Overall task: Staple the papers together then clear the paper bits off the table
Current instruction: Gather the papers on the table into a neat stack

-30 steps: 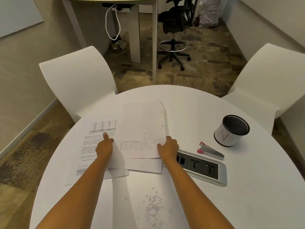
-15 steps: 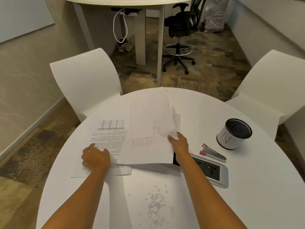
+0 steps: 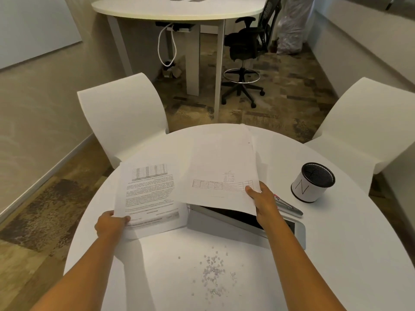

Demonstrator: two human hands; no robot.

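Above white table (image 3: pixel 336 254), left hand (image 3: pixel 110 225) grips printed sheet (image 3: pixel 148 194), right hand (image 3: pixel 262 198) grips table-form sheet (image 3: pixel 222 171).

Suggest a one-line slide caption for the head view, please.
Left hand and right hand each lift printed sheets off the white table.

- A round white table (image 3: pixel 336 254) fills the near part of the view.
- Two white curved-back chairs stand at its far edge, one on the left (image 3: pixel 121 117), one on the right (image 3: pixel 368 122).
- Beyond them stands a taller white table (image 3: pixel 179 10) on pale legs, a white cable (image 3: pixel 167 50) looping beneath it.
- A black swivel stool-chair (image 3: pixel 244 55) stands beside it on mottled brown carpet (image 3: pixel 292 90).
- Beige walls (image 3: pixel 45 86) run along both sides.
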